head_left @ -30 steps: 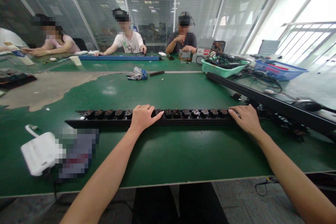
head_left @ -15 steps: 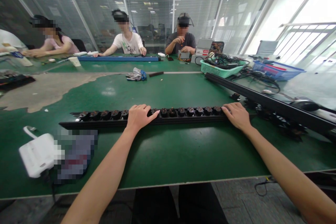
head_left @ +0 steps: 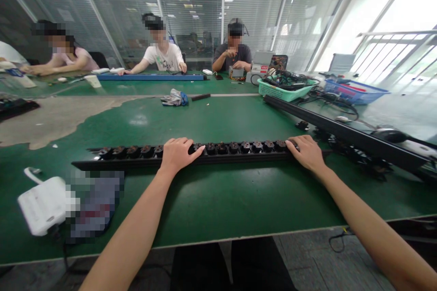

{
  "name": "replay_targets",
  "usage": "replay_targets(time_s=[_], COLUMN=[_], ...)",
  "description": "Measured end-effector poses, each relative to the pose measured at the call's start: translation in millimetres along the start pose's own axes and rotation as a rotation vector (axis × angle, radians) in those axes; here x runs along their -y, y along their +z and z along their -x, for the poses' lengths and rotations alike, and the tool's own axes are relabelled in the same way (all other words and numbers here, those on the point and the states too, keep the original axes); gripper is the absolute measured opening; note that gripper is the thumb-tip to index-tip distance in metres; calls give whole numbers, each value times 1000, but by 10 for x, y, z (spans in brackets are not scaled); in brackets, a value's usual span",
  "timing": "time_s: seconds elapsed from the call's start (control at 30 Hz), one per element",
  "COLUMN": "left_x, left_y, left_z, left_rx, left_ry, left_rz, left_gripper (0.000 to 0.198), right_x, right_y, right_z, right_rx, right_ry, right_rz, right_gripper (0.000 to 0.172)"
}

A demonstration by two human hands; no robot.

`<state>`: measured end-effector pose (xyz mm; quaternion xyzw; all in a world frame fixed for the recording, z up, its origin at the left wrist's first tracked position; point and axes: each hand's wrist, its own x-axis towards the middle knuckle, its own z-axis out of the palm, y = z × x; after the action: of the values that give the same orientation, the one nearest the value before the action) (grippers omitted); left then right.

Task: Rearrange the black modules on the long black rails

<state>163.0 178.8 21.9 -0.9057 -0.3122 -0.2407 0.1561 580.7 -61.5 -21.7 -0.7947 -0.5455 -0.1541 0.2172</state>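
A long black power strip [head_left: 218, 158] lies crosswise on the green table, its open channel lined with a row of round black socket modules [head_left: 246, 147]. My left hand [head_left: 178, 157] is closed over it left of the middle, fingers over the far edge and thumb along the sockets. Near the right end, my right hand [head_left: 307, 152] grips the strip in the same manner, its thumb by the last visible socket. The fingertips of both hands are partly hidden behind the strip.
Another long black rail [head_left: 341, 129] lies slantwise at the right, with loose black socket parts [head_left: 367, 161] beside it. A green basket [head_left: 287, 91] holds cables. At left lie a white adapter box [head_left: 43, 207] and a dark pouch [head_left: 97, 209]. Co-workers sit across the table.
The whole view has shifted slightly, moving the scene a little to the left. Both hands keep about the same hold on the strip.
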Motion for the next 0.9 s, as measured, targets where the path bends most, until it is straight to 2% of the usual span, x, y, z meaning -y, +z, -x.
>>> replay_targets(time_s=[0.17,0.33,0.53,0.73,0.9], left_x=[-53,-162,-262,-276,-273], left_y=[-59,-77,-5,35,29], left_z=[-17,-42,-67,-78,-81], left_rx=[4,-50,-20,6,16], left_ry=[-18,-18,14,0,8], left_rz=[2,28,30,36,38], left_gripper=[61,56,54,54,54], right_x=[-42,83,194,149,139], right_y=[-153,-158,-71,-45,-62], right_z=[-126,-113,29,-8,-74], right_rx=[-30,-121,4,-25,12], right_ry=[-1,4,-55,61,110], right_rz=[-229,-29,67,-101,-231], right_gripper=[50,41,36,31,30])
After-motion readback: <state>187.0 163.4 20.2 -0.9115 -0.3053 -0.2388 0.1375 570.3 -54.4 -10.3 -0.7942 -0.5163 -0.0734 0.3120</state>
